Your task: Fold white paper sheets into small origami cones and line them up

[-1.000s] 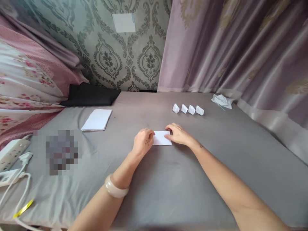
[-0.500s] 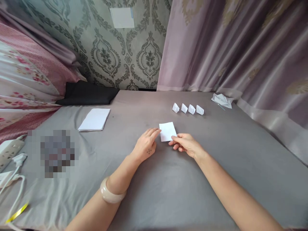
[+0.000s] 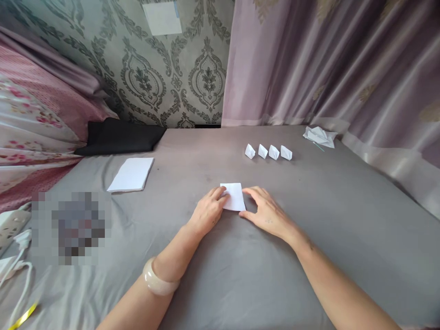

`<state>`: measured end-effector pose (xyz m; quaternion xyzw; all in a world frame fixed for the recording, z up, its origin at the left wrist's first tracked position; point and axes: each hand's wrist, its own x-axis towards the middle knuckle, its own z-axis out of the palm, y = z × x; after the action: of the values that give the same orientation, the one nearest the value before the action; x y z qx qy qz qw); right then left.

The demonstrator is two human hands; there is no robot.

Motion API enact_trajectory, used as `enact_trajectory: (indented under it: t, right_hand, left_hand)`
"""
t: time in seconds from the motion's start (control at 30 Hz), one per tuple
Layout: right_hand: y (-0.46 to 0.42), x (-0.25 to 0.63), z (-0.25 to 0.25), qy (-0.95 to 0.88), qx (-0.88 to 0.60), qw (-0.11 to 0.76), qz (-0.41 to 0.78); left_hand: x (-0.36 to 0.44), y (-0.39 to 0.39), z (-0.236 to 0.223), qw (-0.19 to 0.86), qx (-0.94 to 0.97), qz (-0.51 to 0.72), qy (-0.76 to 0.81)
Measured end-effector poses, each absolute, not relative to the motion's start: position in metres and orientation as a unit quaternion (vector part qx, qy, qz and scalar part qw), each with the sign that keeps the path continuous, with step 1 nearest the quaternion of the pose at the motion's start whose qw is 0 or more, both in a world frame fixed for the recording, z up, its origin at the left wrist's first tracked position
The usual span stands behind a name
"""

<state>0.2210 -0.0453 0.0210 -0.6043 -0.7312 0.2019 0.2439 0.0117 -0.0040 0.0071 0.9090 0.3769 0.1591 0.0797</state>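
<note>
A small square of white paper (image 3: 234, 196) lies flat in the middle of the grey cloth. My left hand (image 3: 210, 208) has its fingertips over the paper's left edge, pinning it. At the right edge, my right hand (image 3: 266, 211) is open, with thumb and forefinger spread apart near the paper's two right corners; exact contact there is hard to make out. Beyond the hands, several small folded white paper shapes (image 3: 263, 151) stand in a row.
A stack of white paper (image 3: 131, 175) lies at left, in front of black folded cloth (image 3: 120, 135). Crumpled white paper (image 3: 319, 136) sits at far right by the curtain (image 3: 292, 64). A power strip (image 3: 12, 229) with cables and a blurred patch (image 3: 79, 227) are at left.
The paper has come slightly nearer and to the left. My right hand has released its corner and spread its fingers, while my left fingers have moved onto the paper. The view has shifted slightly.
</note>
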Motion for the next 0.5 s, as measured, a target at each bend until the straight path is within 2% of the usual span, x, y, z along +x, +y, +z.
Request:
enact_trajectory:
  t: [0.13,0.5]
  right_hand:
    - [-0.040,0.214,0.009,-0.828,-0.485,0.250,0.130]
    - [-0.041,0.216,0.003,-0.869,-0.453,0.179,0.089]
  left_hand:
    - [0.013,-0.004,0.007,0.081,0.912,0.154,0.372]
    - [0.015,-0.015,0.009,0.054,0.918,0.123,0.373]
